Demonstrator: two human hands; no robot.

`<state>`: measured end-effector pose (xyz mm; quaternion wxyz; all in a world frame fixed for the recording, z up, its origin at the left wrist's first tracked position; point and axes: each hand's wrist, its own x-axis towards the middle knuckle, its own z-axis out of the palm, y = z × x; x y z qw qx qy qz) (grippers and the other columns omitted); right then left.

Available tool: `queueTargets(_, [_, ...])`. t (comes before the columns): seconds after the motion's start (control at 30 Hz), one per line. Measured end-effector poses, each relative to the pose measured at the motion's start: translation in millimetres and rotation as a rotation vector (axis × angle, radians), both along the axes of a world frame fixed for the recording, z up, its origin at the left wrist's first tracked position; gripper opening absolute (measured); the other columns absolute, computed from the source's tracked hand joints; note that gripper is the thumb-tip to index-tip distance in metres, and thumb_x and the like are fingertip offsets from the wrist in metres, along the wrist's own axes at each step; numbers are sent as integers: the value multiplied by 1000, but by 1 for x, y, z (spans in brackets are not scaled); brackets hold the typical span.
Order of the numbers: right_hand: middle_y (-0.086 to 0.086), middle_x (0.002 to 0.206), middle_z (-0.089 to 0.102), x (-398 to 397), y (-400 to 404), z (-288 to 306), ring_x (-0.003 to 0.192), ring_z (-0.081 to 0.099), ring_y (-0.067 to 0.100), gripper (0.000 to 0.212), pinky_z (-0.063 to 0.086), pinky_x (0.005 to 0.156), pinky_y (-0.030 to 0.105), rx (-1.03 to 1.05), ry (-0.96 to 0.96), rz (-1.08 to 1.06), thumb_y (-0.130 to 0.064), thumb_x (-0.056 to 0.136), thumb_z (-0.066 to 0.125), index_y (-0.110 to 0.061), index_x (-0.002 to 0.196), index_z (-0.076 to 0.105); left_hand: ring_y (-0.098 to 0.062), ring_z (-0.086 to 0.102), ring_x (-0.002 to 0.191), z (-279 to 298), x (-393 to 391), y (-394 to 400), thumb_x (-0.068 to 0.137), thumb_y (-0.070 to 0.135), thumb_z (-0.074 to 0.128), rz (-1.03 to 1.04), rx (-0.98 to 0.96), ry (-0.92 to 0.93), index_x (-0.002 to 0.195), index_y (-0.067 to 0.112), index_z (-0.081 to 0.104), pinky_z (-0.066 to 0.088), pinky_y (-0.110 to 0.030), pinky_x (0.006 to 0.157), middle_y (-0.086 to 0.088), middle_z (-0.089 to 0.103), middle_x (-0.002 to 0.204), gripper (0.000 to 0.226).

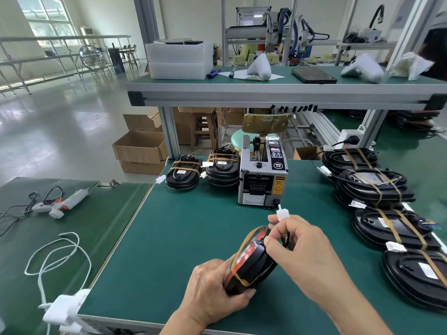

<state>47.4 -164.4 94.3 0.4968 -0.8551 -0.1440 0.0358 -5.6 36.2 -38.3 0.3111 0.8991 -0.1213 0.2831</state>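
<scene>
The left hand (212, 288) is gripping the lower end of a black oval unit (254, 264), tilted on edge over the near green bench (188, 228), while the right hand (304, 247) is pinching its white connector (282, 214) at the top. Just beyond the connector a tape dispenser (262, 175) is standing, and banded stacks (377, 187) of like units are crowding the bench's right side.

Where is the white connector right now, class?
Head view, right of centre: the white connector is pinched in the right hand, just above the black unit, near the tape dispenser.
</scene>
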Motion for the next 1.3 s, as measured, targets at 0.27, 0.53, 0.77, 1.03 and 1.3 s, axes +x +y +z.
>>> queueTargets(0.27, [-34,116,64,-1,2,-4,112,55,-13,9,42,87,18,13,25,-23,-28,83,71,-36,86,70,-13,49,53,-3,2,0,68,44,86,-1,-9,-2,99,32,56,43,-20,53,9,55,61,45])
queueTargets(0.53, [-30,119,65,-2,3,-11,114,59,-8,22,49,96,29,90,58,-53,-26,85,70,-42,98,64,-11,48,53,-3,2,1,69,45,86,-3,-13,-5,101,32,57,43,-19,53,9,56,62,45])
queueTargets(0.77, [-27,114,71,-1,11,-17,105,66,1,29,51,90,28,334,155,-38,-13,89,74,-41,94,70,-10,46,54,-5,2,1,66,43,86,11,-17,0,100,33,56,36,-14,57,11,53,61,47])
queueTargets(1.03, [-23,106,70,1,9,-25,100,64,-2,28,49,83,21,297,135,-1,-24,89,77,-46,104,67,-8,47,55,-6,3,2,67,44,85,2,-13,2,100,32,57,39,-15,57,12,54,63,45])
queueTargets(1.3, [-7,90,72,8,17,-32,90,66,24,22,56,84,40,392,129,-112,-17,99,64,-37,95,72,-13,54,55,-3,2,0,67,44,85,-15,-10,-11,101,25,66,47,-20,56,8,59,63,44])
